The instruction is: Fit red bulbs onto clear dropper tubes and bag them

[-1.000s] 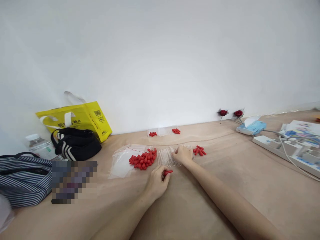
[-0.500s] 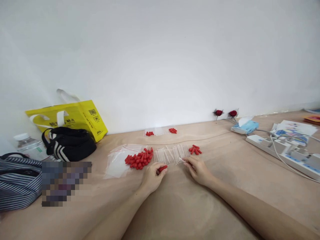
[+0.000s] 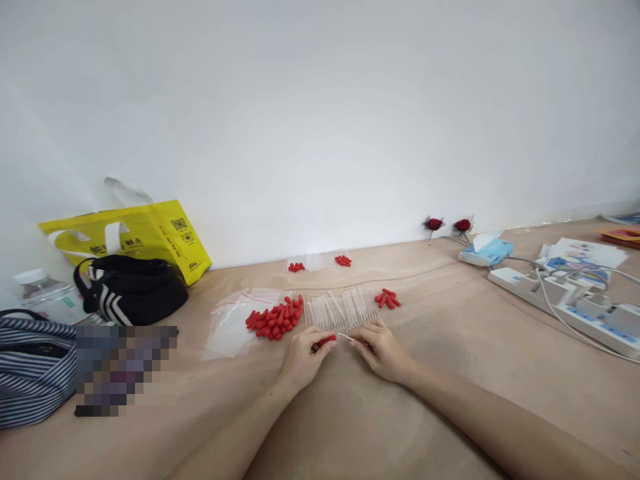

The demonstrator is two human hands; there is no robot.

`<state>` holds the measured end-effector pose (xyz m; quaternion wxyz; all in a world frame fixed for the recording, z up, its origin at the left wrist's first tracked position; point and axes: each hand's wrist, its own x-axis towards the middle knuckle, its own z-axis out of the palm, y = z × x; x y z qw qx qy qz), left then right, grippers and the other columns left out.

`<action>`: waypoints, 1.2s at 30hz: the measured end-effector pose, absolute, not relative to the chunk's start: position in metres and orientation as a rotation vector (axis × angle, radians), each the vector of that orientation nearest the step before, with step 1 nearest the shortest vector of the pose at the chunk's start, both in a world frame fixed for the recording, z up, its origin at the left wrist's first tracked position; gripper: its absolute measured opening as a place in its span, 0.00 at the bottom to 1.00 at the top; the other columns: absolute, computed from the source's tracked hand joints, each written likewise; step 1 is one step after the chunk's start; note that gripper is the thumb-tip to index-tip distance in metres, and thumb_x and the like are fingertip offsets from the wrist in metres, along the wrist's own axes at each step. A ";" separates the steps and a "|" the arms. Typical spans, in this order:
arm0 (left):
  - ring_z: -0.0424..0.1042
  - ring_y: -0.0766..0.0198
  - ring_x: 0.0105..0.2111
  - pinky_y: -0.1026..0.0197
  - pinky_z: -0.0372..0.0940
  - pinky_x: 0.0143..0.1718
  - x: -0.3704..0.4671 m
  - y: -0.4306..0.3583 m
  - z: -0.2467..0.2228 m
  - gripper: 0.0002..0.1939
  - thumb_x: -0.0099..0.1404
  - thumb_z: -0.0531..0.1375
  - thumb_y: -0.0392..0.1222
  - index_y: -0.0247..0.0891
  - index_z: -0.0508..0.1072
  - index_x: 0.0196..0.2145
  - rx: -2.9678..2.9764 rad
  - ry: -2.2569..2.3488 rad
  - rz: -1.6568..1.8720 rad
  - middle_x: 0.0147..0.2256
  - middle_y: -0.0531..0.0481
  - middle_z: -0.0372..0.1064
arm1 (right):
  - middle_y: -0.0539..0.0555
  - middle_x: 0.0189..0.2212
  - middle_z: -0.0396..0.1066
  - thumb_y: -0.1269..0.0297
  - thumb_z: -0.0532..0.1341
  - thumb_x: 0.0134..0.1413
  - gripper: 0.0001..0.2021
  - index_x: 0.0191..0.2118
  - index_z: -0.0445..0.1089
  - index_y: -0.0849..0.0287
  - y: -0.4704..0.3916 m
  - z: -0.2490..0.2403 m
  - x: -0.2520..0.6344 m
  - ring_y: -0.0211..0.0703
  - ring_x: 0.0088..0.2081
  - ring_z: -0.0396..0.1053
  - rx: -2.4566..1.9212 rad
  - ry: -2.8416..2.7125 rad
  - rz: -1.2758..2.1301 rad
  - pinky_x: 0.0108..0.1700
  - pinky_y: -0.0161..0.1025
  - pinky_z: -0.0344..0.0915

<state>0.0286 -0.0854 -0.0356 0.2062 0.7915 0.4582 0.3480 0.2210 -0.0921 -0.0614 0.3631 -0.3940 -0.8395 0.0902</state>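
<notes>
My left hand is closed on a red rubber piece, whose narrow end points right. My right hand pinches a thin clear tube, its tip close to the red piece. Just beyond both hands lies a row of clear thin tubes. Left of the row is a large pile of red pieces, partly on clear plastic bags. A small group of red pieces lies at the row's right end.
Bags with two small red groups lie near the wall. At left are a yellow bag, a black bag, a bottle and a striped bag. Roses, tissues and a power strip stand at right.
My right hand has moved left, bringing the clear tube from the row's right side to near the red piece. My left hand still holds the red piece. The view has shifted slightly.
</notes>
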 end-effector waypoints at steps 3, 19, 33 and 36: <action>0.67 0.65 0.24 0.66 0.61 0.25 0.030 -0.085 -0.036 0.09 0.57 0.57 0.40 0.40 0.76 0.33 2.222 1.263 0.960 0.27 0.51 0.70 | 0.53 0.30 0.71 0.67 0.51 0.55 0.08 0.37 0.67 0.59 -0.093 -0.061 0.220 0.39 0.31 0.65 -0.995 -2.188 0.215 0.38 0.39 0.54; 0.66 0.63 0.31 0.64 0.61 0.35 0.028 -0.095 -0.039 0.09 0.61 0.52 0.36 0.39 0.72 0.30 2.435 1.050 0.784 0.28 0.50 0.66 | 0.51 0.27 0.70 0.69 0.51 0.55 0.09 0.35 0.68 0.55 -0.100 -0.052 0.225 0.37 0.28 0.63 -0.957 -2.342 0.143 0.36 0.40 0.46; 0.64 0.63 0.30 0.64 0.60 0.32 0.028 -0.098 -0.040 0.10 0.63 0.49 0.35 0.37 0.68 0.29 2.576 0.991 0.776 0.28 0.49 0.64 | 0.50 0.27 0.70 0.70 0.48 0.57 0.10 0.33 0.66 0.58 -0.098 -0.058 0.213 0.36 0.29 0.64 -0.931 -2.318 0.211 0.35 0.37 0.49; 0.64 0.63 0.30 0.64 0.60 0.32 0.028 -0.098 -0.041 0.10 0.63 0.49 0.35 0.36 0.68 0.28 2.575 0.990 0.783 0.28 0.49 0.64 | 0.51 0.28 0.70 0.71 0.47 0.57 0.11 0.33 0.66 0.58 -0.097 -0.060 0.211 0.37 0.30 0.64 -0.921 -2.336 0.231 0.35 0.37 0.49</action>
